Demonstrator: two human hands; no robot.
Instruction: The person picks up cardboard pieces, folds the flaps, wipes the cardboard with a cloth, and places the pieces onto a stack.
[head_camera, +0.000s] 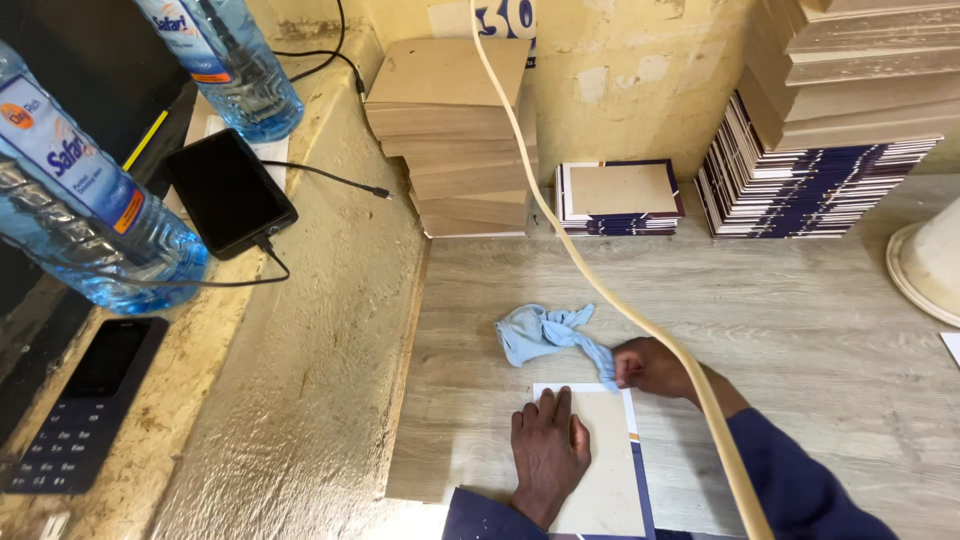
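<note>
**Board Pressed Flat, Cloth Pinched**

The book cover board (605, 470) lay on the wooden table (800, 320) near its front edge; the left hand (548, 455) pressed it flat, fingers close together; the right hand (650, 365), fingers clamped, gripped the blue cloth (545, 332) just beyond; stacked boards (455, 140) stood against the wall.

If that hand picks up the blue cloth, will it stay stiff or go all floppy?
Probably floppy: the blue cloth lies crumpled and twisted on the wooden table, holding no flat shape. It looks thin, so likely light. The right hand pinches one end, and the rest would probably dangle and drag rather than lift together. It shouldn't roll or break.
</note>
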